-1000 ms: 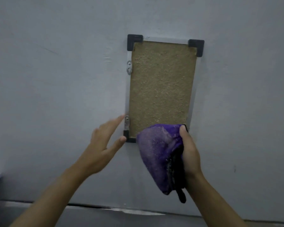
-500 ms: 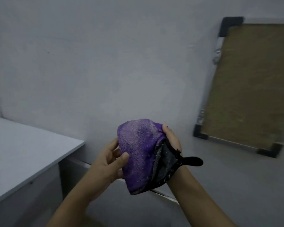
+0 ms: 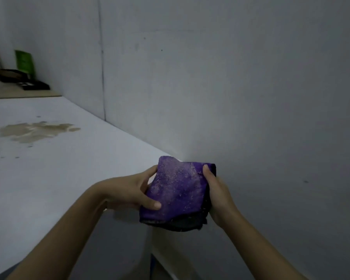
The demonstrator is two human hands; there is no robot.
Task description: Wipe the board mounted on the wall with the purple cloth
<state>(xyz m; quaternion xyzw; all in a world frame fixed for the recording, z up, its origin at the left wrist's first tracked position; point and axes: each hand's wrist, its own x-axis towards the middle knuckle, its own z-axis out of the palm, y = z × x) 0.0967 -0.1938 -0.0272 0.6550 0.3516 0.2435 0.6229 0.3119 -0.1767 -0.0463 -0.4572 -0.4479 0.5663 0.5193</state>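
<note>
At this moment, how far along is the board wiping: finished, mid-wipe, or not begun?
Wiping seems done or paused: pale fibres and dust coat the purple cloth, suggesting it has been used. In hand: the left hand and right hand both grip the cloth above the white table's corner. The board is out of view, so its cleanliness and any remaining work cannot be judged.

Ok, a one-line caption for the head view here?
Both hands, left and right, hold the lint-covered purple cloth beside a stained white table.

fuzzy purple cloth [image 3: 178, 188] flecked with pale lint; smooth matt table [image 3: 49, 168]; matt wall [image 3: 230, 87].
</note>
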